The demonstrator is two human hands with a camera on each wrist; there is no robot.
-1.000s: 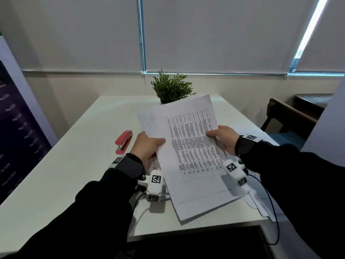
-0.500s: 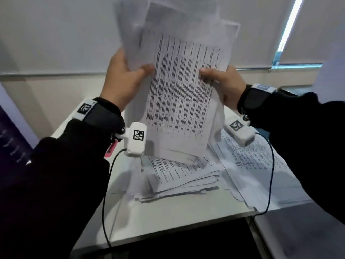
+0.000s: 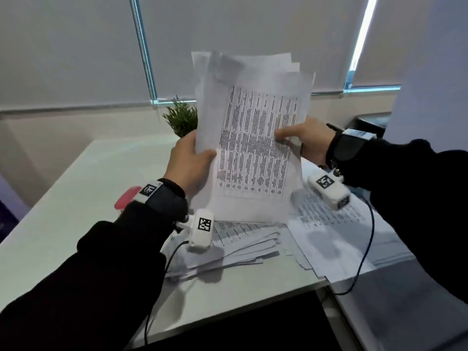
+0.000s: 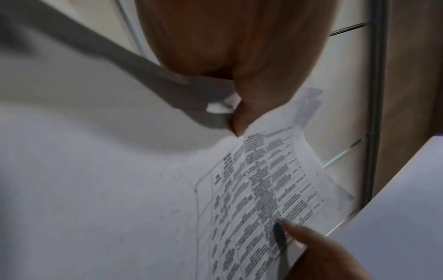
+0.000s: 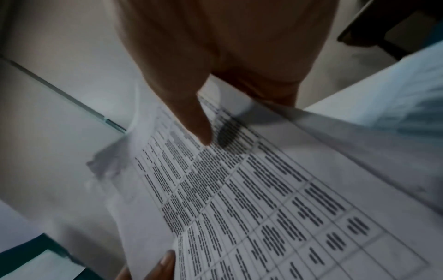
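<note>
- I hold a stack of white paper sheets with printed tables (image 3: 253, 148) upright above the white worktop (image 3: 83, 198).
- My left hand (image 3: 188, 163) pinches its 9 o'clock edge, with the thumb in front and the fingers behind.
- My right hand (image 3: 307, 140) pinches its 3 o'clock edge the same way.
- A messy pile of more printed sheets (image 3: 240, 247) lies flat at 6 o'clock, just under the stack.
- A red stapler (image 3: 125, 197) sits at 9 o'clock, partly hidden by my left wrist.
- A small green plant (image 3: 181, 117) stands at 11 o'clock.

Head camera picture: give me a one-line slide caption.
Left hand and right hand hold a sheaf of printed sheets upright over paper piles on a white table.
</note>
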